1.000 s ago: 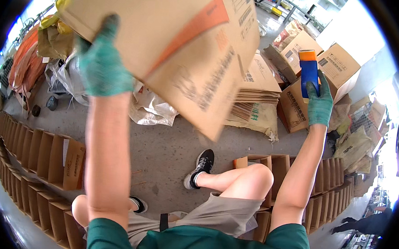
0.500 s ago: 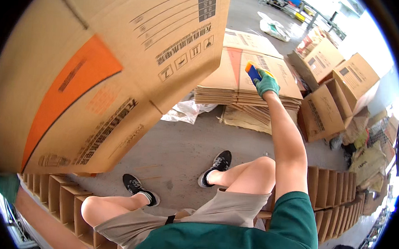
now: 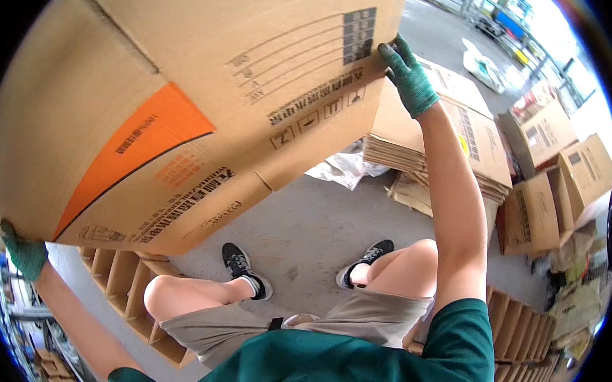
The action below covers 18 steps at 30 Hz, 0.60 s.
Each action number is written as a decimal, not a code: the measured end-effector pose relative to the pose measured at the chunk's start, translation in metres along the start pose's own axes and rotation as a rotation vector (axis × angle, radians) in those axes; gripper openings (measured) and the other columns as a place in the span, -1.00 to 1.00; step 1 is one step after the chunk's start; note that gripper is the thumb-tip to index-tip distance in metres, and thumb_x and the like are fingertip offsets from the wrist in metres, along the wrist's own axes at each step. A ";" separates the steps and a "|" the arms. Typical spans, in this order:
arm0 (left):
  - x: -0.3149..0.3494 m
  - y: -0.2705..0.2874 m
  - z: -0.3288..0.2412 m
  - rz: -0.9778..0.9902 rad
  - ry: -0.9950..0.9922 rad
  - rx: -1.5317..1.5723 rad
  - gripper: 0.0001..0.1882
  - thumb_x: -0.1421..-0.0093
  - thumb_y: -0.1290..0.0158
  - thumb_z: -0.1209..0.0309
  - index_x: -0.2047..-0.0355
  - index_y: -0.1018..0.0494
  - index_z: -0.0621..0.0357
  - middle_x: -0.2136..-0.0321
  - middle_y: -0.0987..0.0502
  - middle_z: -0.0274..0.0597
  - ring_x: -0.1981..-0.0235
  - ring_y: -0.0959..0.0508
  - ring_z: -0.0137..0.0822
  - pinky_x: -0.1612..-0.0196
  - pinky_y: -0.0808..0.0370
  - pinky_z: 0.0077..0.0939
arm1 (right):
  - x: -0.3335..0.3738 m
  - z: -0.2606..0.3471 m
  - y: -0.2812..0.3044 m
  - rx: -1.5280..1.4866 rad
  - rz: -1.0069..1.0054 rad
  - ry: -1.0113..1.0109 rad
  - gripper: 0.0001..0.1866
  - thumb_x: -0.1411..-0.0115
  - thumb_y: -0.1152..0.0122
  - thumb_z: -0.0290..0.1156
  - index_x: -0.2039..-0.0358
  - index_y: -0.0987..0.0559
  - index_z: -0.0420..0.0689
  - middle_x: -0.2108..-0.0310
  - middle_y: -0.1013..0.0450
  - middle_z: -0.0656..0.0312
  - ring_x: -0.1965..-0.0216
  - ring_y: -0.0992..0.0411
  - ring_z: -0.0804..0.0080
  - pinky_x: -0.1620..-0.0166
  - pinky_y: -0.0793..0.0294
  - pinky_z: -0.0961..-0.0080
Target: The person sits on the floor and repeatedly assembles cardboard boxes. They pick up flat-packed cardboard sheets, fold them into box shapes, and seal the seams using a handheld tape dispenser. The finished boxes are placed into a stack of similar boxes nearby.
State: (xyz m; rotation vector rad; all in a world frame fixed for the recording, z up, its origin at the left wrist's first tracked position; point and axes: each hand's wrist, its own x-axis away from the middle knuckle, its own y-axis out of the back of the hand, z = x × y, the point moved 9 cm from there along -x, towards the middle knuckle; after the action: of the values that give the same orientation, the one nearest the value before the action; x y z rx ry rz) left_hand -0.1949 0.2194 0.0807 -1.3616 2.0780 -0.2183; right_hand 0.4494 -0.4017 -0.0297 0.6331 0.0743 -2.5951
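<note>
A large brown cardboard carton (image 3: 188, 67), printed with an orange patch and dark lettering, fills the upper left, tilted in the air. In a green glove, my left hand (image 3: 24, 254) grips its lower left corner, some fingers hidden behind the board. My right hand (image 3: 412, 79), gloved alike, holds the carton's right edge, fingertips at the rim. Below and beyond that hand lies a stack of flattened cartons (image 3: 398, 154). On it a small yellow item (image 3: 464, 145) shows beside my right forearm, mostly covered by the arm.
Open cardboard boxes (image 3: 526, 209) stand at the right. Cardboard dividers (image 3: 118, 278) lie beside my left leg, and more dividers (image 3: 520, 327) are at my right. White plastic sheeting (image 3: 345, 169) lies by the stack. Metal shelving (image 3: 30, 311) is at the lower left.
My right hand has let go of the blue and orange tool over the stack and moved up-left onto the carton's edge. The carton has shifted right in view, my left hand still on it.
</note>
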 end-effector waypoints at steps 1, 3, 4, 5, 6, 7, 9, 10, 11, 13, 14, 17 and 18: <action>-0.003 0.001 -0.009 -0.007 -0.026 0.006 -0.36 -0.34 -0.13 0.11 -0.32 -0.28 0.13 -0.30 -0.35 -0.10 -0.29 -0.32 -0.09 -0.36 -0.23 0.02 | -0.005 0.000 -0.009 -0.033 0.018 -0.050 -0.32 -0.29 -0.28 -0.19 -0.33 -0.31 -0.18 -0.17 -0.43 0.10 -0.19 -0.37 0.32 -0.26 -0.33 0.35; 0.001 -0.001 -0.030 -0.026 -0.076 -0.043 -0.30 -0.34 -0.08 -0.03 -0.33 -0.26 0.12 -0.31 -0.32 -0.09 -0.29 -0.33 -0.06 -0.34 -0.26 0.06 | -0.001 0.002 -0.028 -0.095 0.056 -0.150 -0.38 -0.27 -0.28 -0.19 -0.30 -0.37 -0.06 -0.12 -0.44 0.22 -0.12 -0.40 0.40 -0.19 -0.40 0.24; 0.006 -0.001 -0.040 -0.053 -0.089 -0.069 -0.27 -0.33 -0.08 -0.06 -0.34 -0.25 0.11 -0.32 -0.31 -0.10 -0.29 -0.33 -0.06 -0.33 -0.27 0.06 | 0.010 0.007 -0.048 -0.112 0.053 -0.174 -0.45 -0.21 -0.25 -0.32 -0.22 -0.42 -0.06 -0.06 -0.47 0.25 -0.07 -0.43 0.40 -0.12 -0.47 0.22; 0.008 -0.003 -0.043 -0.080 -0.093 -0.094 -0.25 -0.32 -0.08 -0.10 -0.34 -0.24 0.11 -0.32 -0.30 -0.10 -0.29 -0.32 -0.07 -0.33 -0.28 0.06 | 0.025 0.008 -0.064 -0.136 0.057 -0.199 -0.47 -0.18 -0.25 -0.40 -0.18 -0.44 -0.16 -0.02 -0.50 0.21 -0.03 -0.46 0.40 -0.08 -0.50 0.30; 0.008 -0.005 -0.043 -0.107 -0.089 -0.127 -0.22 -0.31 -0.07 -0.13 -0.35 -0.24 0.11 -0.33 -0.29 -0.10 -0.29 -0.32 -0.07 -0.32 -0.29 0.07 | 0.040 0.003 -0.078 -0.160 0.061 -0.236 -0.50 -0.15 -0.24 -0.48 -0.14 -0.46 -0.25 0.02 -0.53 0.16 0.02 -0.50 0.40 -0.05 -0.53 0.39; 0.004 -0.007 -0.033 -0.096 -0.056 -0.109 -0.20 -0.30 -0.06 -0.16 -0.35 -0.23 0.11 -0.32 -0.30 -0.10 -0.29 -0.33 -0.06 -0.31 -0.31 0.06 | 0.051 -0.013 -0.078 -0.125 0.065 -0.231 -0.49 -0.11 -0.21 -0.53 -0.13 -0.46 -0.26 0.03 -0.53 0.16 0.03 -0.51 0.38 -0.05 -0.53 0.40; -0.004 -0.015 0.025 -0.077 -0.068 -0.115 -0.18 -0.31 -0.02 -0.19 -0.36 -0.20 0.13 -0.28 -0.35 -0.11 -0.27 -0.36 -0.09 -0.29 -0.36 -0.03 | 0.078 -0.056 -0.060 -0.092 -0.012 -0.227 -0.47 -0.05 -0.14 -0.62 -0.11 -0.47 -0.27 0.05 -0.55 0.17 0.04 -0.52 0.36 -0.04 -0.53 0.42; -0.006 -0.029 0.053 0.059 -0.032 -0.175 -0.21 -0.34 0.01 -0.18 -0.33 -0.23 0.15 -0.22 -0.39 -0.13 -0.22 -0.38 -0.14 -0.25 -0.39 -0.13 | 0.097 -0.072 -0.043 -0.106 -0.094 -0.234 -0.47 -0.04 -0.11 -0.64 -0.10 -0.48 -0.28 0.06 -0.55 0.17 0.05 -0.53 0.36 -0.04 -0.53 0.43; -0.006 -0.039 0.081 0.193 -0.004 -0.242 -0.24 -0.36 0.03 -0.17 -0.30 -0.25 0.18 -0.16 -0.43 -0.14 -0.17 -0.41 -0.19 -0.20 -0.42 -0.22 | 0.115 -0.090 -0.030 -0.129 -0.122 -0.272 -0.47 -0.04 -0.11 -0.64 -0.11 -0.48 -0.25 0.08 -0.55 0.20 0.08 -0.53 0.38 0.00 -0.55 0.43; 0.002 -0.061 0.121 0.720 0.205 -0.399 -0.34 -0.40 0.05 -0.12 -0.18 -0.39 0.22 0.01 -0.52 -0.20 0.00 -0.48 -0.35 -0.04 -0.46 -0.42 | 0.145 -0.118 0.002 -0.176 -0.194 -0.377 -0.48 -0.07 -0.08 -0.65 -0.11 -0.49 -0.17 0.13 -0.54 0.26 0.15 -0.51 0.43 0.14 -0.56 0.49; 0.000 -0.054 0.152 0.624 0.214 -0.475 -0.39 -0.41 0.05 -0.10 -0.13 -0.44 0.23 0.08 -0.54 -0.23 0.07 -0.49 -0.40 0.01 -0.47 -0.47 | 0.157 -0.134 0.015 -0.206 -0.224 -0.452 -0.48 -0.08 -0.05 -0.66 -0.10 -0.50 -0.13 0.16 -0.52 0.30 0.19 -0.49 0.46 0.24 -0.55 0.55; 0.023 -0.066 0.271 0.090 0.204 -0.492 -0.50 -0.42 0.00 -0.01 -0.02 -0.53 0.20 0.18 -0.57 -0.32 0.17 -0.50 -0.49 0.05 -0.45 -0.52 | 0.168 -0.131 0.072 -0.224 -0.271 -0.388 -0.52 -0.12 -0.02 -0.68 -0.05 -0.50 0.01 0.28 -0.44 0.37 0.32 -0.43 0.48 0.27 -0.54 0.54; 0.039 -0.080 0.284 0.068 0.237 -0.445 -0.54 -0.42 -0.02 0.03 -0.02 -0.53 0.18 0.17 -0.57 -0.33 0.16 -0.50 -0.48 0.03 -0.45 -0.52 | 0.174 -0.119 0.077 -0.325 -0.298 -0.423 -0.49 -0.11 -0.03 -0.69 -0.07 -0.49 0.02 0.27 -0.43 0.37 0.30 -0.43 0.49 0.23 -0.55 0.50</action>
State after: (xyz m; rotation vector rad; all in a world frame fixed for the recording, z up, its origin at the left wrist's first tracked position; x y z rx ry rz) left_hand 0.0226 0.2057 -0.1212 -1.5767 2.4696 0.1281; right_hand 0.3976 -0.5259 -0.2099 -0.0531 0.4729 -2.8502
